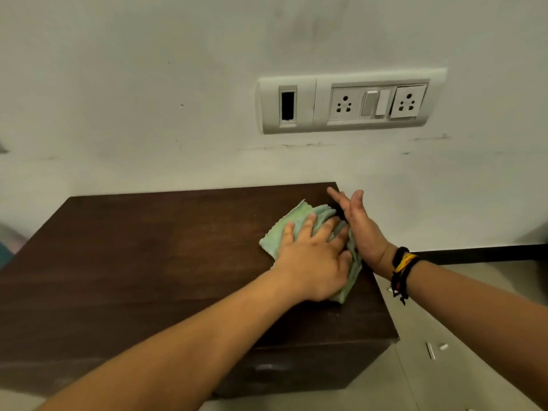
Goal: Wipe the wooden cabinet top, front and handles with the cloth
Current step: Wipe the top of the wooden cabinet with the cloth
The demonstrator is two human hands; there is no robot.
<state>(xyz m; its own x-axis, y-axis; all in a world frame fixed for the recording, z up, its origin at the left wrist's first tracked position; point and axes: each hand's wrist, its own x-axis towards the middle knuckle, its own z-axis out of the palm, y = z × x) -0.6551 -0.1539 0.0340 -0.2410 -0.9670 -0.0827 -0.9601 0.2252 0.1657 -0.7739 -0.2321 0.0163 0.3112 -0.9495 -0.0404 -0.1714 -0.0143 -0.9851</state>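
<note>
A dark wooden cabinet (148,256) stands against the wall, its top filling the lower left of the view. A crumpled light green cloth (292,221) lies on the top near the right edge. My left hand (311,256) presses flat on the cloth with fingers spread. My right hand (358,229), with dark and yellow bands at the wrist, stands on edge along the cabinet's right side, fingers straight, touching the cloth's right side. The cabinet front shows only as a dark strip below, and its handles are not plainly visible.
A white wall rises right behind the cabinet, with a switch and socket panel (347,102) above it. Light floor tiles (444,336) lie to the right, with small white bits (436,350) on them and a dark skirting (489,253) along the wall.
</note>
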